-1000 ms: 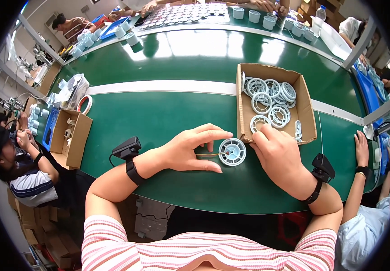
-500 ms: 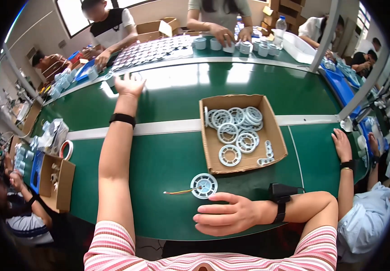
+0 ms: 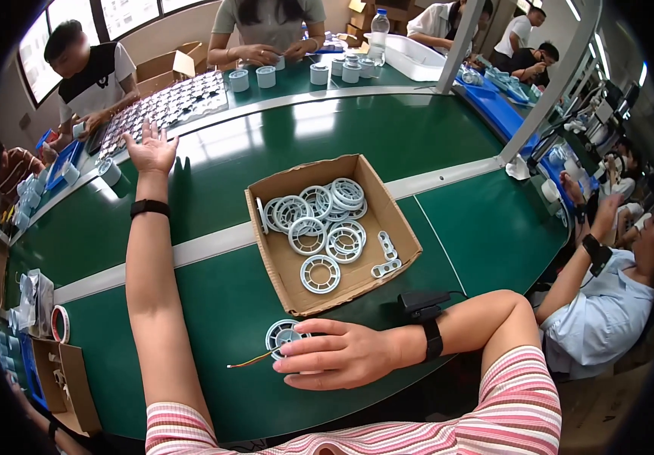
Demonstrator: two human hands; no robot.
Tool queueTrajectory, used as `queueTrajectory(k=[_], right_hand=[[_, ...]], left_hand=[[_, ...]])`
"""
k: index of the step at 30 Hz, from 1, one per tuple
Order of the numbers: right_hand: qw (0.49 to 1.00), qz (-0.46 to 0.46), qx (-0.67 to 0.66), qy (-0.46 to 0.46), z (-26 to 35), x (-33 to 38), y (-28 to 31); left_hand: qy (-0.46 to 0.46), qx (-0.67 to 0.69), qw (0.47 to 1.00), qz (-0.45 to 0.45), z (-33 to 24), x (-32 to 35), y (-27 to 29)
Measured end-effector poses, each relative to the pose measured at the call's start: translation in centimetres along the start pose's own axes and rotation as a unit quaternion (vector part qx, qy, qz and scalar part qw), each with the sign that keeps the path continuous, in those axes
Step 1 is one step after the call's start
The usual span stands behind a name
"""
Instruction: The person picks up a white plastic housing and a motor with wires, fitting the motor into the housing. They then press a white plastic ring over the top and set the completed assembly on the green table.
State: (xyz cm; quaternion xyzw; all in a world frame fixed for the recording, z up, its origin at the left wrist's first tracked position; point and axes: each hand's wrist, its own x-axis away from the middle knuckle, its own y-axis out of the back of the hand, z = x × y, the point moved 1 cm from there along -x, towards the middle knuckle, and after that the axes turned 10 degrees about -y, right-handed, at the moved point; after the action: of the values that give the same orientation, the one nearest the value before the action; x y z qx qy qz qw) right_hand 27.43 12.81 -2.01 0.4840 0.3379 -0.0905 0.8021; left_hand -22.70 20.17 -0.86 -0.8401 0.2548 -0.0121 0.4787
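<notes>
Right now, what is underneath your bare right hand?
Partly underneath the right hand is a pale blue, round, spoked plastic piece, with thin coloured wires reaching left. The piece's covered part and whatever lies beneath the palm cannot be seen.

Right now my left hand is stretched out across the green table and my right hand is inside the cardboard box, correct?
Not quite: your right hand isn't inside the cardboard box. The head view shows it in front of the box, partly covering a pale blue wheel. Your left hand is stretched out across the green table.
</notes>
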Motion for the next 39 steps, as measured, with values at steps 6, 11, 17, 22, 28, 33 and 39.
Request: queueTrajectory(k=[6,11,17,22,28,33,39], right_hand=[[0.98,0.079,-0.134,0.125,1.9,0.7,0.6],[0.951,0.241,-0.169,0.093,1.7,0.9,-0.7],[0.942,0.27,-0.19,0.055,1.4,0.4,-1.0],[0.938,0.283,-0.197,0.021,1.3,0.6,-0.7],[0.938,0.278,-0.208,0.015,1.1,0.4,-0.8],[0.938,0.277,-0.208,0.01,1.0,0.2,-0.7],[0.94,0.258,-0.225,0.005,1.3,0.1,-0.8]], left_hand=[[0.02,-0.024,1.0,-0.006,1.1,0.9,0.3],[0.026,-0.035,0.999,-0.005,2.1,1.8,-0.5],[0.024,0.02,0.999,-0.025,1.0,1.6,0.2],[0.046,0.098,0.992,-0.066,1.7,2.4,-1.4],[0.082,0.144,0.982,-0.091,2.3,2.1,-1.3],[0.088,0.143,0.98,-0.104,2.4,2.0,-1.1],[0.086,0.152,0.98,-0.094,2.8,2.1,-1.4]])
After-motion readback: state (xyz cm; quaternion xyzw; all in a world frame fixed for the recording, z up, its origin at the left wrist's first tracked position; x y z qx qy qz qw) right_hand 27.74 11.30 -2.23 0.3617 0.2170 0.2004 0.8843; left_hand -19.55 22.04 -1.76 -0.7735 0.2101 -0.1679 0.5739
